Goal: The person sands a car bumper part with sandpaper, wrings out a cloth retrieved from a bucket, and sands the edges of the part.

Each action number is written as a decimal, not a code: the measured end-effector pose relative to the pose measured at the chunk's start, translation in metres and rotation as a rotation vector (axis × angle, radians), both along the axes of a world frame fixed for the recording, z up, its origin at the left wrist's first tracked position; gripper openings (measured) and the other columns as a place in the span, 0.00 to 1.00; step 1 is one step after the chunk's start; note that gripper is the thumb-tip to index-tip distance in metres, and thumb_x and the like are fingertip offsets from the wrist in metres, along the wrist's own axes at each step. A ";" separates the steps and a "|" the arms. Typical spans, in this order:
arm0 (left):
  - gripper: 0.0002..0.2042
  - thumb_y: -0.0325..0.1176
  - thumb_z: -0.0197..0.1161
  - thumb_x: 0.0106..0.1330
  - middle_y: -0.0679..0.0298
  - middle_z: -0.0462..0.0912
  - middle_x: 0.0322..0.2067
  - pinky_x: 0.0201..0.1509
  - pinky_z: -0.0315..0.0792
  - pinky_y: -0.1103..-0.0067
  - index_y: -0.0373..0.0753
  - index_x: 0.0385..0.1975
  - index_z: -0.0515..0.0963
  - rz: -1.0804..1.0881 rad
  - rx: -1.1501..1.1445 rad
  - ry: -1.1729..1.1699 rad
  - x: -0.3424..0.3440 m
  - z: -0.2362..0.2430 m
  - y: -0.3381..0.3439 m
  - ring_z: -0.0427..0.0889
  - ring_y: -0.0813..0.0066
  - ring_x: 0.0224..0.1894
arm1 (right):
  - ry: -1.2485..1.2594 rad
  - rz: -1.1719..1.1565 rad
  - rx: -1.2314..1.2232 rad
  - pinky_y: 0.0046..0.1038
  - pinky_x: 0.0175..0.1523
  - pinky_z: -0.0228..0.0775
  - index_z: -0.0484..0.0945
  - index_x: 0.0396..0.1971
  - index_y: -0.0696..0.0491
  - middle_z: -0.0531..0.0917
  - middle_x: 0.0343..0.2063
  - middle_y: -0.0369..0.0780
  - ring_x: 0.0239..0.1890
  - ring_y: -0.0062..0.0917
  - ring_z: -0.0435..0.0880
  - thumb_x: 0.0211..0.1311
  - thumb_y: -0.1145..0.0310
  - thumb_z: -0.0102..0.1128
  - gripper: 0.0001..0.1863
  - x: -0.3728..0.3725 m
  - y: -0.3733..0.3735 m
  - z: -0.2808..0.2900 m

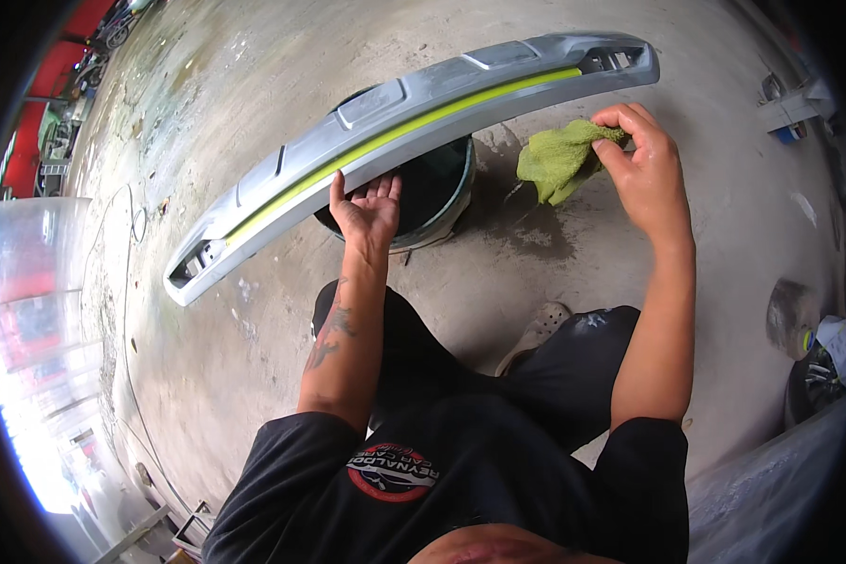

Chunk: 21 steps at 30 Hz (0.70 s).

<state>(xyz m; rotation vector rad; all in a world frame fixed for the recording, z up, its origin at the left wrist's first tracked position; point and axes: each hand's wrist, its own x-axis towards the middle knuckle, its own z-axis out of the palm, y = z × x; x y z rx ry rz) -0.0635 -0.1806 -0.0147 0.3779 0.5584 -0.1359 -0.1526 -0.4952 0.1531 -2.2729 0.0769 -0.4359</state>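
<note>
A long, curved grey car bumper trim (442, 79) with a lime-green stripe spans the upper middle, slanting up to the right. My left hand (371, 211) supports its near edge, palm up, the thumb against the edge and the fingers reaching beneath, partly hidden. Below the trim stands a dark round bucket (456, 202), its far side mostly covered. To the right, my right hand (647, 155) pinches a bunched yellow-green cloth (555, 164) between thumb and fingers. The cloth hangs just under the trim's right end, apart from it.
Wet dark patches mark the concrete floor (545, 230) beside the bucket. A cable (127, 320) runs along the left, near clear plastic sheeting (38, 282). At the right lie a dark container (790, 315) and a wheel (818, 376). My shoe (540, 329) is below the bucket.
</note>
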 end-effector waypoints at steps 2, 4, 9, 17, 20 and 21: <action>0.46 0.52 0.63 0.68 0.43 0.53 0.73 0.78 0.50 0.60 0.28 0.73 0.45 -0.121 -0.036 0.028 -0.010 0.007 0.001 0.56 0.48 0.75 | -0.032 0.014 0.002 0.27 0.37 0.70 0.79 0.40 0.58 0.81 0.34 0.38 0.30 0.26 0.76 0.59 0.78 0.59 0.09 0.001 0.001 -0.003; 0.37 0.48 0.61 0.71 0.44 0.65 0.68 0.73 0.61 0.63 0.27 0.69 0.57 -0.211 0.118 0.033 -0.031 0.013 -0.006 0.67 0.52 0.70 | -0.021 0.011 0.018 0.27 0.37 0.70 0.79 0.39 0.58 0.81 0.34 0.39 0.31 0.26 0.77 0.58 0.79 0.58 0.09 0.000 0.004 -0.002; 0.27 0.38 0.72 0.65 0.48 0.76 0.60 0.67 0.70 0.67 0.29 0.60 0.73 -0.608 0.905 -0.579 -0.075 0.033 -0.035 0.75 0.59 0.65 | -0.050 0.039 -0.013 0.26 0.38 0.70 0.79 0.38 0.59 0.80 0.34 0.39 0.33 0.26 0.78 0.57 0.81 0.56 0.09 0.000 0.006 -0.001; 0.37 0.40 0.79 0.52 0.46 0.75 0.59 0.57 0.76 0.70 0.34 0.61 0.71 -0.675 1.349 -1.334 -0.044 0.020 -0.119 0.83 0.54 0.51 | -0.020 0.186 0.538 0.23 0.44 0.72 0.75 0.35 0.58 0.77 0.33 0.34 0.35 0.19 0.76 0.60 0.80 0.48 0.07 -0.007 -0.001 0.014; 0.33 0.33 0.75 0.54 0.49 0.75 0.61 0.59 0.73 0.72 0.37 0.61 0.72 -0.955 1.164 -1.162 -0.037 0.022 -0.137 0.79 0.59 0.57 | -0.158 0.132 0.742 0.28 0.53 0.73 0.75 0.42 0.59 0.77 0.44 0.37 0.43 0.21 0.78 0.59 0.79 0.43 0.14 -0.015 -0.041 0.022; 0.31 0.30 0.73 0.55 0.50 0.75 0.61 0.62 0.71 0.74 0.38 0.61 0.72 -1.173 0.968 -0.880 -0.040 0.027 -0.151 0.76 0.62 0.62 | -0.183 0.100 0.736 0.31 0.56 0.73 0.75 0.44 0.59 0.78 0.46 0.39 0.46 0.25 0.79 0.58 0.79 0.42 0.16 -0.026 -0.069 0.027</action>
